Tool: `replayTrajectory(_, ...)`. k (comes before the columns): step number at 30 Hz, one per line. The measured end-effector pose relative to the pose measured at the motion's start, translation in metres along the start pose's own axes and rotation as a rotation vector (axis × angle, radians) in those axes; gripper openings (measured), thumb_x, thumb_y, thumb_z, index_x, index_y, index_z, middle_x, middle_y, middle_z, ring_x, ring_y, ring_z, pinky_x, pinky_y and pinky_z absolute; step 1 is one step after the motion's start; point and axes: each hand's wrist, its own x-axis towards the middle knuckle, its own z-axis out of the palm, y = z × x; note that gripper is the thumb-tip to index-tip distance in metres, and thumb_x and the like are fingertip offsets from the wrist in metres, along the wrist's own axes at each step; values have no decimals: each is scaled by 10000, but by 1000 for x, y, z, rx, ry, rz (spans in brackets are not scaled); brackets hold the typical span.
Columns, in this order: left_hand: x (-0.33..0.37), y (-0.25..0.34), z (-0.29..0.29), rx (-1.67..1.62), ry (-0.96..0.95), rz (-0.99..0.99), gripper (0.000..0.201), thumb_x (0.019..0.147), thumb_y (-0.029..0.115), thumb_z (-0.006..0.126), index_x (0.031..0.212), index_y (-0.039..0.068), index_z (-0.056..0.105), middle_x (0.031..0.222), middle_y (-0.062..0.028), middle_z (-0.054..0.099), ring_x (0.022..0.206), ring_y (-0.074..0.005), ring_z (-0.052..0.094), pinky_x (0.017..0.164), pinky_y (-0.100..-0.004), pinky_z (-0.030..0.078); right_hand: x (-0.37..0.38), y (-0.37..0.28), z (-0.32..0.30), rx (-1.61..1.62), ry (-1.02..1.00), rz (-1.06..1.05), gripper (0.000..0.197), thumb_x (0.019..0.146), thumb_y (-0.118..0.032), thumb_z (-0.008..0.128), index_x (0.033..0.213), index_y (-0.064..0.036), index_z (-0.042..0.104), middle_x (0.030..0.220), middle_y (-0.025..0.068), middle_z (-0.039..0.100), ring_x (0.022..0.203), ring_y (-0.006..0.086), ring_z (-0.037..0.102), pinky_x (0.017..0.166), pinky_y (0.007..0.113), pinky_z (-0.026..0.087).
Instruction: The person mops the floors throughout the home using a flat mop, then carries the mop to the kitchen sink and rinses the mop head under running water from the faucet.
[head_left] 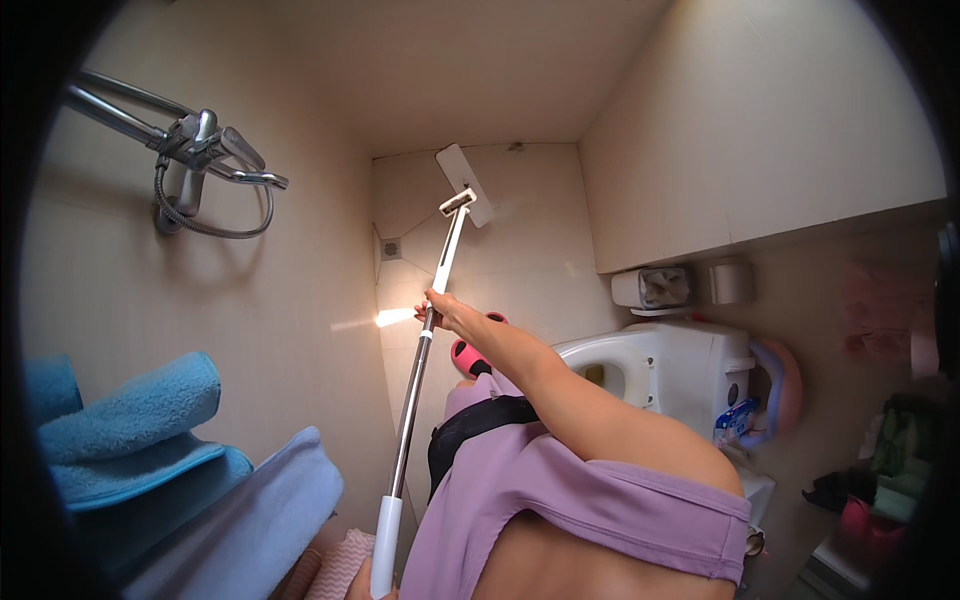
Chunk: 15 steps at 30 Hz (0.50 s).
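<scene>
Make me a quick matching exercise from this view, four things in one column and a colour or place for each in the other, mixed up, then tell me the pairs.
Things
A. mop
B. tap
C. towels
D. slippers

Colours and places
1. mounted on the left wall
2. pink with black
3. held by the right hand and left hand
4. blue, at the lower left

Pairs: A-3, B-1, C-4, D-2

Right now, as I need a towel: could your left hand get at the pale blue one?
Probably yes: the pale blue towel looks close to the left hand, though it must first release the pole.
</scene>
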Motion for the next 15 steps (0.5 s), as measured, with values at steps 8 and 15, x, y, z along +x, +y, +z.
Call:
replayTrajectory(8, -20, -52, -31, 178, 106, 69, 535, 729, -1, 501, 1190, 58, 235, 847, -121, 455, 413, -126, 430, 348, -243, 372, -9, 51, 15, -135, 69, -14, 210, 827, -255, 453, 826, -49, 417, 609, 35, 460, 573, 166, 531, 551, 342, 522)
replayTrajectory(15, -30, -82, -63, 363, 196, 111, 591, 725, -4, 501, 1231, 71, 206, 885, -123, 464, 408, -120, 431, 339, -234, 369, -23, 68, 22, -626, 210, -67, 223, 786, -247, 537, 769, -37, 464, 640, 50, 512, 537, 170, 546, 486, 314, 498)
